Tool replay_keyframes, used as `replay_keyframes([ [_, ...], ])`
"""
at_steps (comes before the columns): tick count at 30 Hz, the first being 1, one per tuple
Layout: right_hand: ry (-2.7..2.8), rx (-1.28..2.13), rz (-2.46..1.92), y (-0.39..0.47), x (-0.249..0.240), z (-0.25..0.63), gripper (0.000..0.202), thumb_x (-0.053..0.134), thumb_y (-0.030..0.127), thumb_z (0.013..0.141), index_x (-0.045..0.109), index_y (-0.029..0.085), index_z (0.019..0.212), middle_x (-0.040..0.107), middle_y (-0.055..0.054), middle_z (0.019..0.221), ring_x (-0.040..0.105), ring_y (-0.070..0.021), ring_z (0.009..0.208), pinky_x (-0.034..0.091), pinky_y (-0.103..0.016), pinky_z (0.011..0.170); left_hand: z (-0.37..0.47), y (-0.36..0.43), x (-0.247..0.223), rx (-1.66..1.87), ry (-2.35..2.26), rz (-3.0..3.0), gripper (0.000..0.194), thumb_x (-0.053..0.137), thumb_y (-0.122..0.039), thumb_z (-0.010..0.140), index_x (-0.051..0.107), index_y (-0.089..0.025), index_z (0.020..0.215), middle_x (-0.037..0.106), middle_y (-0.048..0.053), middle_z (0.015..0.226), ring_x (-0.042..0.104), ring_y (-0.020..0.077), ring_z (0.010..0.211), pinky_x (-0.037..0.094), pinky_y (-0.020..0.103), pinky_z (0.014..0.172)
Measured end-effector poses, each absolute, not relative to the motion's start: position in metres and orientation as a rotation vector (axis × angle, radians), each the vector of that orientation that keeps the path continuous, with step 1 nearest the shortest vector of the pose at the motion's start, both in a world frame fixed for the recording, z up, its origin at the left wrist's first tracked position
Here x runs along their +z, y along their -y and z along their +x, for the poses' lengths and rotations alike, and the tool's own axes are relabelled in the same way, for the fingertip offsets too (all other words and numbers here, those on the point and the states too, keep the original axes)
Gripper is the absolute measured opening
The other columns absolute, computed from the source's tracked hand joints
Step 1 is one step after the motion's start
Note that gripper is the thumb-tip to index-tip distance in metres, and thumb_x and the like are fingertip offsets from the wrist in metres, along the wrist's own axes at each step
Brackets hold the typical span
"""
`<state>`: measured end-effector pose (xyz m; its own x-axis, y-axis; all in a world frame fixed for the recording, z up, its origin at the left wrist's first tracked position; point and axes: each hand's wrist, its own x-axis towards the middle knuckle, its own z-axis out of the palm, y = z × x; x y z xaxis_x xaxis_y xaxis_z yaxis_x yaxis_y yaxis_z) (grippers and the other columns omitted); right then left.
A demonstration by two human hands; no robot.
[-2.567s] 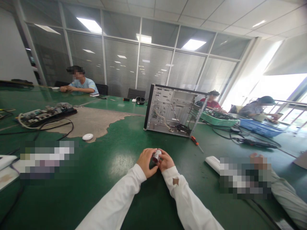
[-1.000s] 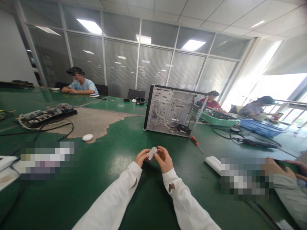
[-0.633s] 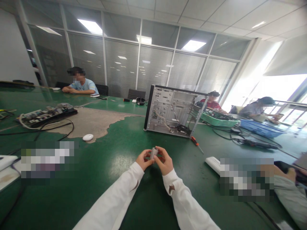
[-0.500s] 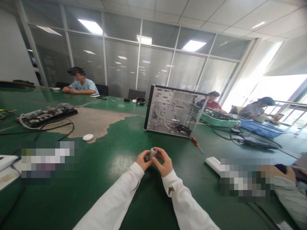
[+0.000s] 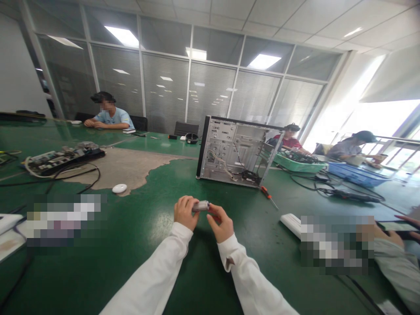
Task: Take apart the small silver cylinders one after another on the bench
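Observation:
A small silver metal cylinder [image 5: 201,205] lies sideways in the fingers of my left hand [image 5: 185,212], above the green table [image 5: 144,258]. My left hand is closed around its left end. My right hand [image 5: 222,224] is at the other end, its fingertips by the cylinder's dark-tipped right end; whether they touch it I cannot tell. The thumb and fingers of that hand are apart. Beyond my hands stands an open computer case [image 5: 226,153], its bare metal inside facing me. An orange-and-black screwdriver [image 5: 269,197] rests to the case's right.
On the left are a circuit assembly [image 5: 62,158] with cables and a white round lid-like piece [image 5: 119,188]. A white bar-shaped device [image 5: 290,224], a green basket [image 5: 302,165] and a blue basket [image 5: 357,174] are on the right. Several other people sit around the table.
The cylinder has turned from upright to sideways. Both hands held it before; now my left hand has it, and my right thumb has come away from it.

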<state>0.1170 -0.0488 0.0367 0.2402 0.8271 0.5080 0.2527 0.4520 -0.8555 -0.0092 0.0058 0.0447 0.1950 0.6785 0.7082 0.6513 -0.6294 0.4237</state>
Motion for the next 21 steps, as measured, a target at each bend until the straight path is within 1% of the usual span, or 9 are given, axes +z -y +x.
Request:
replay_keyframes([
  [3,1.151,0.696,-1.014,0.043,0.029,0.114,0.038,0.058,0.027,0.063,0.051,0.019,0.100,0.059,-0.008,0.100,0.058,-0.0205,0.086,0.048,-0.036,0.073,-0.012,-0.004,0.049,1.400,-1.389,2.412,0.024,0.055,-0.018,0.064,0.058,-0.021,0.087,0.054,0.007,0.098,0.040,0.0246,0.102,0.026,0.036,0.087],
  [6,1.119,0.788,-0.957,0.041,0.029,0.116,0.041,0.060,0.026,0.061,0.051,0.019,0.100,0.057,-0.009,0.103,0.056,-0.0211,0.089,0.047,-0.038,0.075,-0.011,-0.006,0.047,1.313,-1.386,2.374,0.028,0.060,-0.021,0.060,0.058,-0.023,0.088,0.055,0.006,0.099,0.041,0.0255,0.102,0.025,0.037,0.087],
  [10,1.205,0.779,-0.964,0.044,0.036,0.120,0.040,0.059,0.023,0.061,0.052,0.020,0.100,0.055,-0.008,0.105,0.052,-0.0211,0.095,0.048,-0.033,0.071,-0.006,-0.013,0.038,1.164,-1.307,2.230,0.033,0.066,-0.028,0.053,0.058,-0.022,0.084,0.060,0.003,0.089,0.048,0.0225,0.091,0.033,0.034,0.081],
  [13,1.220,0.722,-1.019,0.044,0.036,0.120,0.040,0.058,0.021,0.061,0.051,0.020,0.101,0.054,-0.007,0.106,0.051,-0.0203,0.096,0.048,-0.029,0.066,-0.003,-0.017,0.030,1.094,-1.191,2.149,0.034,0.065,-0.033,0.054,0.058,-0.020,0.084,0.061,0.004,0.085,0.051,0.0213,0.085,0.037,0.032,0.077],
  [17,1.182,0.704,-1.126,0.038,0.022,0.119,0.052,0.057,0.018,0.057,0.045,0.022,0.108,0.057,-0.006,0.098,0.054,-0.0186,0.087,0.046,-0.027,0.060,-0.005,-0.023,0.021,1.006,-1.178,2.114,0.034,0.066,-0.033,0.051,0.060,-0.020,0.083,0.062,0.005,0.085,0.052,0.0225,0.085,0.038,0.033,0.077],
  [21,1.128,0.684,-1.221,0.029,0.004,0.118,0.053,0.058,0.017,0.053,0.045,0.022,0.104,0.060,-0.003,0.087,0.056,-0.0172,0.078,0.046,-0.030,0.061,-0.007,-0.028,0.018,0.909,-1.234,2.089,0.036,0.066,-0.029,0.049,0.060,-0.020,0.084,0.062,0.005,0.083,0.054,0.0233,0.083,0.040,0.034,0.075],
])
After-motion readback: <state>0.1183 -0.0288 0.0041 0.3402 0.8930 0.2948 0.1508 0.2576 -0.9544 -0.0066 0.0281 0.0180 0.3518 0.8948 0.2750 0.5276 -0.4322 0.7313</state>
